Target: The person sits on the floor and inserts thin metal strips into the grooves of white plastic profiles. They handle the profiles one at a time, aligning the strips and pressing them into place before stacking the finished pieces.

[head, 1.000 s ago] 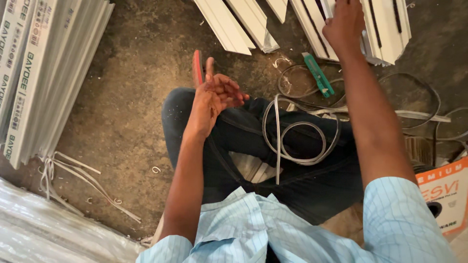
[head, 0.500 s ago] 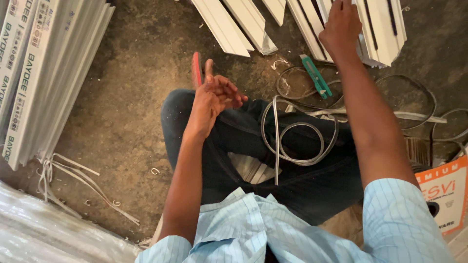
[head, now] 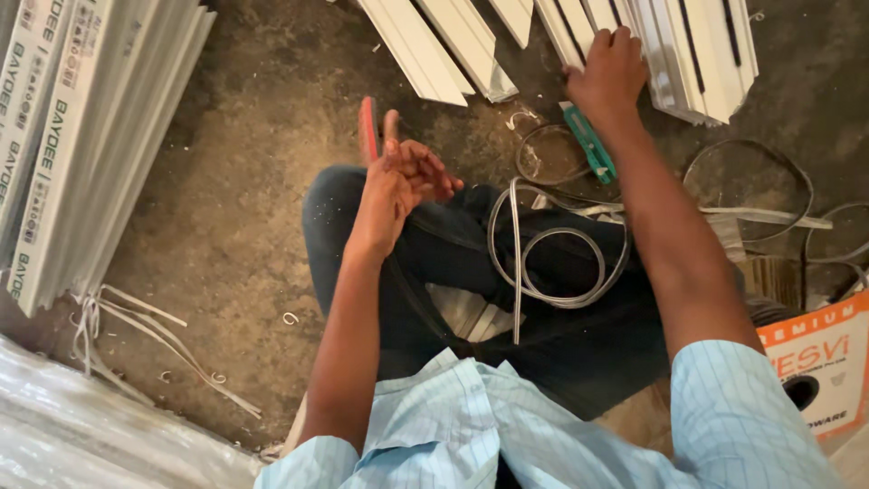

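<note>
I sit on a rough concrete floor in dark trousers (head: 434,254). My left hand (head: 398,186) is raised over my left knee, one finger pointing up and the others curled. A narrow red object (head: 367,127) stands right behind it; whether the hand holds it is unclear. My right hand (head: 608,74) reaches forward, its fingers curled over the end of a white strip (head: 674,54) in a bundle. A coil of pale flat wire (head: 543,263) lies on my lap. A green-handled tool (head: 588,140) lies on the floor just below my right wrist.
Long white packs (head: 72,136) lie stacked at the left, with loose white ties (head: 154,340) beneath them. Clear plastic wrap (head: 81,435) fills the bottom left. More white strips (head: 425,50) lie ahead. Black cable loops (head: 769,172) and an orange-and-white box (head: 815,371) sit at the right.
The view has shifted slightly, so my right hand and the strips sit lower in the picture. My left hand has stayed raised over the knee in about the same pose.
</note>
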